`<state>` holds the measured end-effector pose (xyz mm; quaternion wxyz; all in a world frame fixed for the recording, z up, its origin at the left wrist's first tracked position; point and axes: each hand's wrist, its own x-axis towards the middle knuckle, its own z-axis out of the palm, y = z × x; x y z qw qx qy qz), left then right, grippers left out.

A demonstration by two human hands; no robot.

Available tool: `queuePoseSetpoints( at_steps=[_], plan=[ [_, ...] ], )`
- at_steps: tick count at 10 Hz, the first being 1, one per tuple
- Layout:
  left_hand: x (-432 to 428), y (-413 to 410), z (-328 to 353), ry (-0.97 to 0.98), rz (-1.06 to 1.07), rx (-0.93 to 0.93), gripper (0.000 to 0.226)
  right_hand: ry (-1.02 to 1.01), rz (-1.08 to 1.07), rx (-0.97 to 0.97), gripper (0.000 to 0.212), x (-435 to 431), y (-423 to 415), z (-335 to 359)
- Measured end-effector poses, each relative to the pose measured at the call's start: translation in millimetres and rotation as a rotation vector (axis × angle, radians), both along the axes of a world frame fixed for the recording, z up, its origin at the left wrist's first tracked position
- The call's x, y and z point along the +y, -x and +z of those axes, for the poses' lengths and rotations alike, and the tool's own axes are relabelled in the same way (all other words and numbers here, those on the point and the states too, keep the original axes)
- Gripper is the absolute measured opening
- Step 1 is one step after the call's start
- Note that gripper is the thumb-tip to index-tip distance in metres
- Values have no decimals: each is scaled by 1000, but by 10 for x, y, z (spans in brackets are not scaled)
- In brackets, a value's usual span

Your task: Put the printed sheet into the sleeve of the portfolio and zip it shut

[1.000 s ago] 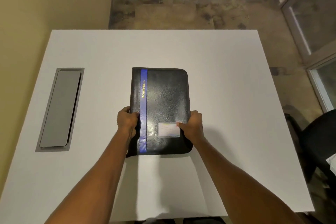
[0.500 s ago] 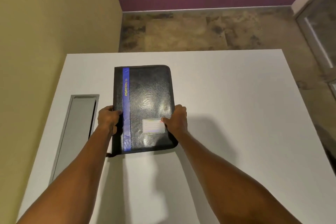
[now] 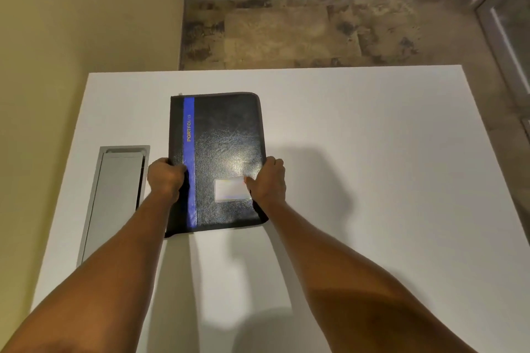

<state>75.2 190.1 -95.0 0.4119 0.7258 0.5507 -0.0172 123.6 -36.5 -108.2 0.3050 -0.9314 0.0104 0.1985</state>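
Observation:
A black portfolio (image 3: 226,135) with a blue stripe and a small card window is closed, its near end raised off the white table (image 3: 372,180). My left hand (image 3: 165,179) grips its left spine edge. My right hand (image 3: 268,180) grips its right edge, thumb on the cover beside the card window. A small white tip shows at the portfolio's far left corner. No printed sheet is visible.
A grey metal cable hatch (image 3: 114,200) is set into the table to the left of the portfolio. A yellow wall runs along the left, a purple wall stands beyond the stone floor, and a glass door frame (image 3: 504,23) is at the right.
The portfolio, held in both hands, has come up off the table at its near end. My view has swung to the right, so the portfolio and hatch sit further left in the frame.

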Motion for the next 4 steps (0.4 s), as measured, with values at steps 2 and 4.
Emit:
queuePoseSetpoints(
  at_steps=[2, 4],
  plan=[
    [-308, 221, 129, -196, -235, 42, 24, 69, 87, -134, 47, -60, 199, 297],
    [-806, 557, 302, -277, -519, 59, 36, 59, 204, -240, 41, -379, 539, 564]
  ],
)
